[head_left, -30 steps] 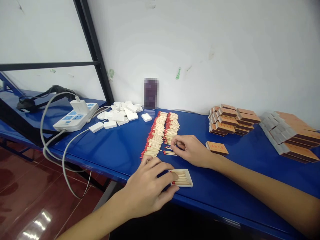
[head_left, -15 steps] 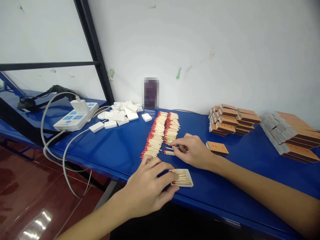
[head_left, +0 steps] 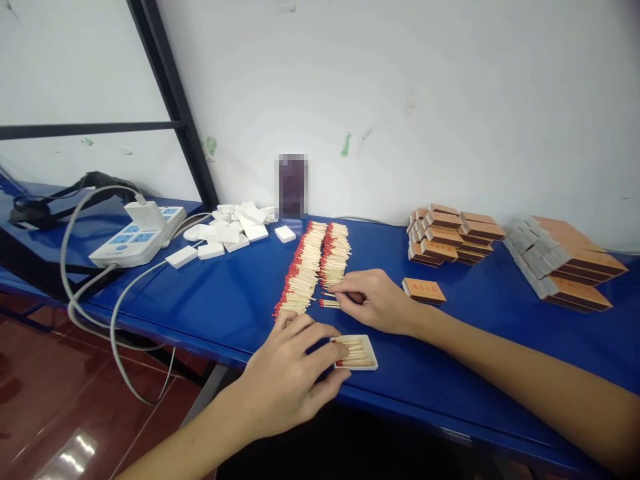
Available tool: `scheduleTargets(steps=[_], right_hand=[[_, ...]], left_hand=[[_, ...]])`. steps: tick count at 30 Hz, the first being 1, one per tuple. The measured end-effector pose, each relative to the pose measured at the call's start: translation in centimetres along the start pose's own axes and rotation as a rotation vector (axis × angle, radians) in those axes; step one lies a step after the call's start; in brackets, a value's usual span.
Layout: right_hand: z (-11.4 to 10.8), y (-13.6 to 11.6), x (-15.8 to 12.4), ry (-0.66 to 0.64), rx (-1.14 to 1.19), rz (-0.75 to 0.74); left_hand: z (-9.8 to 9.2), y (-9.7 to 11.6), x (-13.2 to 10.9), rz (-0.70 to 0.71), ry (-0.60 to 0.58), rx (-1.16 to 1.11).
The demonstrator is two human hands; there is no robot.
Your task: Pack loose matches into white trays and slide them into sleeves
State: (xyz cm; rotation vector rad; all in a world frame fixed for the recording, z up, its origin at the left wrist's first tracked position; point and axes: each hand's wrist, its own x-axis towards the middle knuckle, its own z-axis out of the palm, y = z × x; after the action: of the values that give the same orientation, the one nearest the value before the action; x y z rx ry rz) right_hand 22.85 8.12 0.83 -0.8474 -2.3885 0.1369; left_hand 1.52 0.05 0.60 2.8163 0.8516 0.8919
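Note:
My left hand (head_left: 295, 370) grips the left end of a small white matchbox tray (head_left: 371, 348) near the table's front edge, its thumb along the near side and a fingertip over the matches inside. Its index finger reaches to the near end of the left row of red-tipped matches (head_left: 304, 270). Beyond the tray, my right hand (head_left: 383, 303) is closed in a pinch at the end of a match (head_left: 327, 294). A few loose matches (head_left: 329, 304) lie just below those fingertips. A second row of matches (head_left: 335, 253) lies behind them.
White empty-looking trays (head_left: 227, 233) are heaped at the back left, beside a power strip (head_left: 140, 237) with cables. One orange matchbox (head_left: 424, 291) lies right of my right hand. Stacked matchboxes (head_left: 450, 233) and a larger stack (head_left: 570, 260) stand farther right. A blurred dark object (head_left: 293, 187) leans against the wall.
The whole view has shifted slightly, so everything appears a little farther left. Both hands keep nearly the same places, with the tray still in the left and the right fingertips at the matches.

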Motion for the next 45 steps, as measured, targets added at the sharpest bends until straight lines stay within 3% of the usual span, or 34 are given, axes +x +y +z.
scheduleTargets(steps=[16,24,32,45], right_hand=[[0.02,0.09,-0.05,0.049,0.057,0.005],[-0.08,-0.02,-0.14,-0.005,0.069,-0.022],[0.26,0.3,-0.11,0.061,-0.052,0.103],[0.22,0.19,-0.18,0.049,-0.068,0.099]], left_hand=[[0.01,0.03,0.07,-0.004,-0.003,0.008],[-0.07,0.22,0.15,0.004,0.003,0.015],[-0.1,0.16,0.15,0.01,0.013,0.02],[0.03,0.12,0.1,0.01,0.014,0.018]])
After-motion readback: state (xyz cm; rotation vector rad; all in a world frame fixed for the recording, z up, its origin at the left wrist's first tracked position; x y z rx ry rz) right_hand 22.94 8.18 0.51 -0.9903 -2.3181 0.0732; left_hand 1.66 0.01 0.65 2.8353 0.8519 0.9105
